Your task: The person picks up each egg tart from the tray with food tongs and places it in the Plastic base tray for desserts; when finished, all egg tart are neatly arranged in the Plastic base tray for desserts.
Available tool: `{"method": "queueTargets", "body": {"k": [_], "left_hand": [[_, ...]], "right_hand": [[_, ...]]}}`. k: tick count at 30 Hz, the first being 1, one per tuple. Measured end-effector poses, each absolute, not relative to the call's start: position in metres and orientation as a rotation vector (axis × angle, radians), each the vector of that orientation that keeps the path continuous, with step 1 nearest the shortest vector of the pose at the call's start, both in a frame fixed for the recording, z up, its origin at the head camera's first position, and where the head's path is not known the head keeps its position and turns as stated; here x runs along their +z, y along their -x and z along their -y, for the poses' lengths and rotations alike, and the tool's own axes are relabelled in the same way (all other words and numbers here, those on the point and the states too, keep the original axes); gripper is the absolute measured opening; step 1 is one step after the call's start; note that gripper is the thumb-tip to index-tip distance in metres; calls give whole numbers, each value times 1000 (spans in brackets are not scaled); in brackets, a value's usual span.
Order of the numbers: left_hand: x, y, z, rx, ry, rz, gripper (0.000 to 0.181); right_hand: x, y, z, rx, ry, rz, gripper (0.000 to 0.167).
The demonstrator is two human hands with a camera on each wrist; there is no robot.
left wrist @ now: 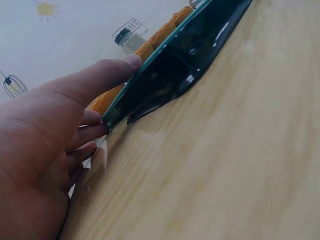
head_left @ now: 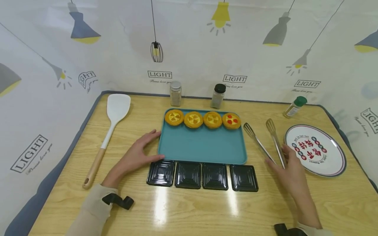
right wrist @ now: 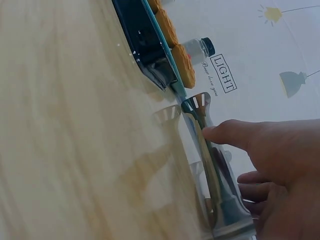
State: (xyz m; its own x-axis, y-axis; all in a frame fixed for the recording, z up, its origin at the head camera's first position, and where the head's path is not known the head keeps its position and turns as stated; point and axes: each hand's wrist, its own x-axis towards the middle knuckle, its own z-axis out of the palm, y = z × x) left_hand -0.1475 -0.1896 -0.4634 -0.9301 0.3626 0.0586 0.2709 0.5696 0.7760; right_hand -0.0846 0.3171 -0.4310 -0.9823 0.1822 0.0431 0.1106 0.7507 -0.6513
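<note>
A teal tray [head_left: 200,144] lies on the table; four tarts [head_left: 193,120] sit in a row along its far edge, three with yellow wedge toppings, the rightmost with red spots. Four black square dishes [head_left: 188,175] with stepped interiors line the tray's near side. A white plate [head_left: 335,154] with red printed characters lies to the right. Along the back stand a silver-capped jar [head_left: 175,95] and a black-capped jar [head_left: 218,97]; a green-capped jar [head_left: 295,107] stands behind the plate.

Left hand [head_left: 136,158]: thumb and fingers spread wide, touching the tray at its left end. Right hand [head_left: 291,172]: thumb and fingers grip metal tongs [head_left: 279,147] between tray and plate, arms apart, slotted heads pointing away from the person.

Surface: pale wood-grain table [head_left: 200,213], reflecting overhead light. A white spatula [head_left: 108,136] with a wooden handle lies at left. The wall covering [head_left: 189,32] carries printed lamps and the word "LIGHT".
</note>
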Motion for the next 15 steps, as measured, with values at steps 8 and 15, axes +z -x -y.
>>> {"method": "queueTargets", "body": {"k": [8, 15], "left_hand": [[-465, 147, 191, 1290, -553, -2689, 88], [-465, 147, 191, 1289, -569, -2694, 88]], "right_hand": [[-440, 86, -315, 983, 241, 2771, 83], [-447, 87, -316, 907, 205, 2704, 74]]}}
